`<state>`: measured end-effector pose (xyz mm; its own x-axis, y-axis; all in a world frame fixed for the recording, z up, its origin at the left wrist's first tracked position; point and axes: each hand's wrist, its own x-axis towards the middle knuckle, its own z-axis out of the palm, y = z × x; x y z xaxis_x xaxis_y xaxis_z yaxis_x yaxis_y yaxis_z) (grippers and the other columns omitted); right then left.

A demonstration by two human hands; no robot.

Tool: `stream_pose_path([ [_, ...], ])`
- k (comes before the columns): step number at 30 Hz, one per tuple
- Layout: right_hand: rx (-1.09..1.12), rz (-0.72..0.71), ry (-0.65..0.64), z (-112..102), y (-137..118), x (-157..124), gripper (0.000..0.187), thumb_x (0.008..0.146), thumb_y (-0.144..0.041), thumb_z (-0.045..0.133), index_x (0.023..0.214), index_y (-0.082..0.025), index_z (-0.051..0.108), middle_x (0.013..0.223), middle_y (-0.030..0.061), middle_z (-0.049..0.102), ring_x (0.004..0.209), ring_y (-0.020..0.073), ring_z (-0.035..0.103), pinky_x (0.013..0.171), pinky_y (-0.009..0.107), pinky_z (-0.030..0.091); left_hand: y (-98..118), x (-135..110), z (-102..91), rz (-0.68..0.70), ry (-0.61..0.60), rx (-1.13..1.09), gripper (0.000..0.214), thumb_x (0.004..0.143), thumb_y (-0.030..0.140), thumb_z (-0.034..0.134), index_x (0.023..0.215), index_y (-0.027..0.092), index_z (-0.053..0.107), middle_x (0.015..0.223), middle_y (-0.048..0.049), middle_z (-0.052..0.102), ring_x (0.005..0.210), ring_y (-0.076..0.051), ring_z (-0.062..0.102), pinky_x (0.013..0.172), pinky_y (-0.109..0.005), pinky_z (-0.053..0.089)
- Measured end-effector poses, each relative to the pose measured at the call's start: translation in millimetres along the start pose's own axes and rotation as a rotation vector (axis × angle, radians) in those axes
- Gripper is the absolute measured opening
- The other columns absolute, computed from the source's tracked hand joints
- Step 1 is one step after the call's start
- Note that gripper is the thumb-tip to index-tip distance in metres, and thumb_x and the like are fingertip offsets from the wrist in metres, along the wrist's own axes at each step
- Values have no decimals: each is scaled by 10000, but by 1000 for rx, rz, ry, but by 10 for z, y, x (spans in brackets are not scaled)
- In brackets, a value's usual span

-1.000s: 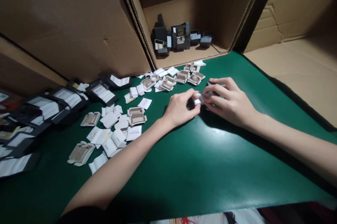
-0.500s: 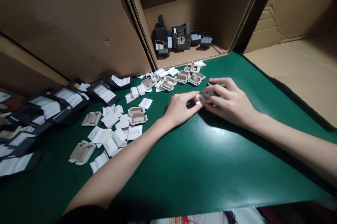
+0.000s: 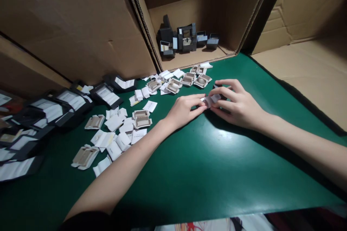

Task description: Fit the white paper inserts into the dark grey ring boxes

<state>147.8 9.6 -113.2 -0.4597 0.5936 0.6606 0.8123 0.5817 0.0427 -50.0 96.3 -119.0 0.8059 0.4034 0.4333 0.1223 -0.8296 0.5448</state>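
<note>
My left hand [image 3: 187, 110] is closed, thumb and fingertips pinching the left end of a small white folded insert [image 3: 211, 101]. Over the right end of that insert, my right hand [image 3: 237, 104] curls its fingers round a small black box [image 3: 223, 92], mostly hidden beneath them. How far the insert sits inside the box cannot be made out. To the left of my hands lie loose white paper pieces [image 3: 114, 122] and opened card trays [image 3: 142, 119] with grey-brown insides.
A cardboard box [image 3: 189, 59] stands open at the back, with several black boxes [image 3: 187, 37] in it. Along the left are several black boxes holding white papers [image 3: 107, 95]. A cardboard sheet [image 3: 306, 64] lies right on the green table [image 3: 217, 180].
My left fingers have shifted slightly on the white insert, the thumb now closer to the fingertips, and more of the insert shows. My right hand has barely moved.
</note>
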Motion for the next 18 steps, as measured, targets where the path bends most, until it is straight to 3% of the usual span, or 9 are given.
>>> stream_pose_path([
  [7, 77, -1, -35, -28, 19, 3, 77, 771, -116, 605, 743, -184, 627, 1105, 108, 633, 1201, 323, 434, 871, 478, 504, -12, -4, -30, 170, -48, 222, 256, 950, 275, 477, 870, 155, 689, 1210, -106, 627, 1072, -212, 621, 904, -335, 522],
  [13, 8, 88, -12, -20, 31, -24, 151, 769, -72, 579, 770, -202, 656, 1380, 79, 482, 1262, 325, 424, 923, 527, 476, 17, -11, -3, 308, -15, 362, 238, 944, 213, 452, 933, 141, 680, 1125, -88, 665, 1141, -198, 585, 993, -355, 499],
  [18, 18, 161, 18, 30, 63, -64, 180, 770, -77, 596, 781, -240, 671, 1422, 25, 429, 1287, 323, 401, 949, 542, 451, 133, 6, 66, 298, 4, 536, 236, 928, 184, 442, 918, 128, 671, 1045, -91, 694, 997, -193, 655, 987, -384, 498],
])
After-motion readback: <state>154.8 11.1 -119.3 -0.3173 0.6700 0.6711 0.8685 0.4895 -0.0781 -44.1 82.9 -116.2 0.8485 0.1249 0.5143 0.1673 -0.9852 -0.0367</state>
